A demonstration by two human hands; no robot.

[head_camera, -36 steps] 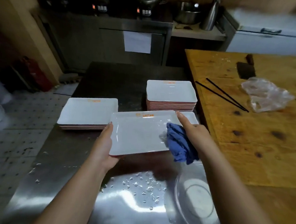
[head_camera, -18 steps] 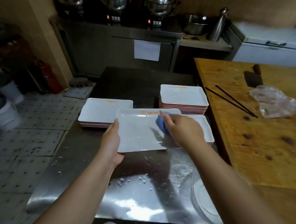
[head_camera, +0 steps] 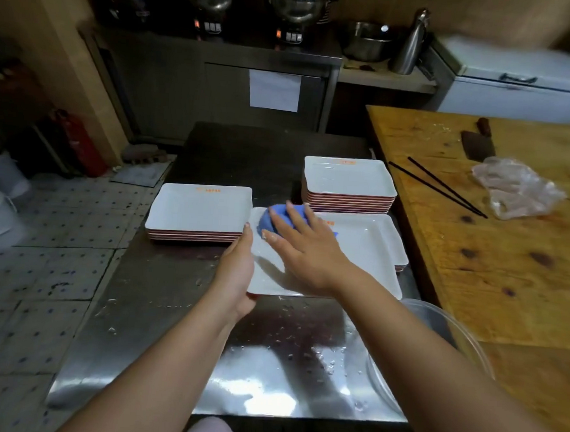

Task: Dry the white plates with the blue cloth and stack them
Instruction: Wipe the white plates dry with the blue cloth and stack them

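We see the left hand [head_camera: 236, 273] gripping the left edge of a glossy rectangular white plate [head_camera: 358, 253] above the wet steel desk [head_camera: 157, 325]. The right hand [head_camera: 303, 247], fingers spread, presses the crumpled blue cloth [head_camera: 270, 218] onto the plate's far-left corner.

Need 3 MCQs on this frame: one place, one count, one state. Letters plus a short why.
1. Where is the cloth?
A) on the held plate
B) on the wooden table
C) in the bowl

2. How many chopsticks lie on the wooden table?
A) one
B) two
C) four

3. What is the left hand doing?
A) hanging idle
B) wiping
C) gripping the plate's edge

Answers:
1 A, the right hand presses it onto the plate.
2 B, two dark sticks lie side by side.
3 C, its thumb lies on the plate's left rim.
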